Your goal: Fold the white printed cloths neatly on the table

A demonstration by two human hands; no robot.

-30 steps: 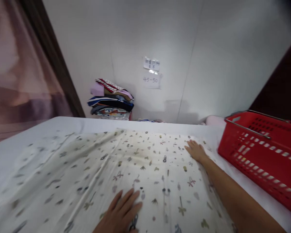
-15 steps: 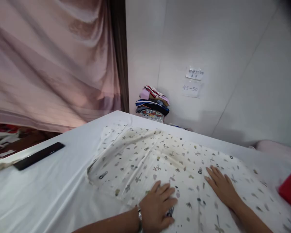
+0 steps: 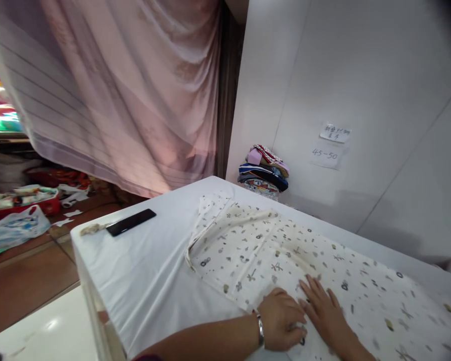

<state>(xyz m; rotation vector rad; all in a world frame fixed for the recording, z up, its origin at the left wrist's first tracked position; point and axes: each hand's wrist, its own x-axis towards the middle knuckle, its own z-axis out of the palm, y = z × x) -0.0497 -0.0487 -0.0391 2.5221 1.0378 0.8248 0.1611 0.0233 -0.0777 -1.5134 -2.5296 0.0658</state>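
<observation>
A cream cloth (image 3: 248, 245) with small scattered grey, black and tan prints lies spread on the white-covered table (image 3: 150, 271). Its left part has a folded edge and a few creases. My left hand (image 3: 280, 321), with a silver bracelet at the wrist, rests on the near part of the cloth, its fingers bent but a little apart. Just right of it my right hand (image 3: 328, 313) lies flat on the same cloth, fingers spread. The two hands are close together, and neither visibly grips the fabric.
A black phone (image 3: 131, 222) lies near the table's left edge. Folded clothes (image 3: 263, 170) are stacked beyond the far edge, by the white wall. A pink curtain (image 3: 143, 100) hangs behind. On the floor at left are a plastic bag (image 3: 20, 228) and a red basket (image 3: 48, 200).
The view has swung left, showing more floor. My hands have come closer together; the left fingers, spread before, are now more bent. The cloth remains spread out.
</observation>
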